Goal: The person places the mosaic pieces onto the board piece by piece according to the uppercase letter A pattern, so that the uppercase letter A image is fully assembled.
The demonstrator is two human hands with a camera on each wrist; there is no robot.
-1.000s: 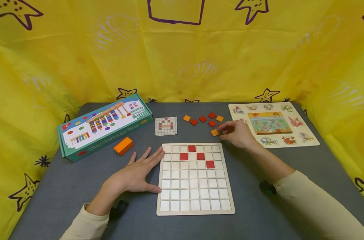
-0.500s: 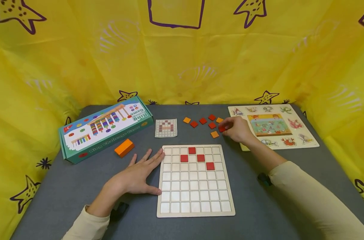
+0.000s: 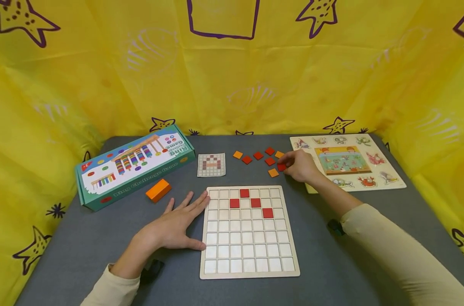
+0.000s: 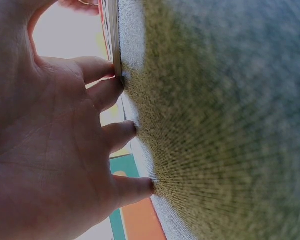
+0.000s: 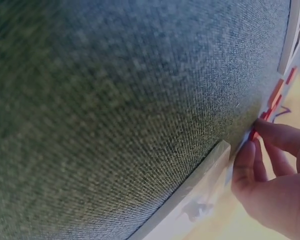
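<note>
A wooden grid board [image 3: 241,250] lies on the grey table, with several red square tiles set in its upper rows. My left hand [image 3: 172,227] rests at its left side, fingers spread, thumb and fingertips touching the edge. In the left wrist view, the palm and fingers [image 4: 132,192] reach down to the cloth. Beyond the board's upper right corner, my right hand [image 3: 301,166] pinches a red square tile [image 3: 281,167] between thumb and fingers, low over the table. Around it lie loose red tiles [image 3: 269,161] and orange tiles [image 3: 273,173].
A paper pattern card [image 3: 211,165] lies behind the board. On the left are a green game box [image 3: 140,168] and an orange block [image 3: 158,190]. A sea-animal puzzle board [image 3: 385,182] lies right, partly behind my right hand. Yellow curtain [image 3: 224,85] closes off the back.
My right hand has shifted slightly right, off the near orange tile, and a red tile now shows at its fingertips. My left hand keeps its place. The head view has tilted slightly up.
</note>
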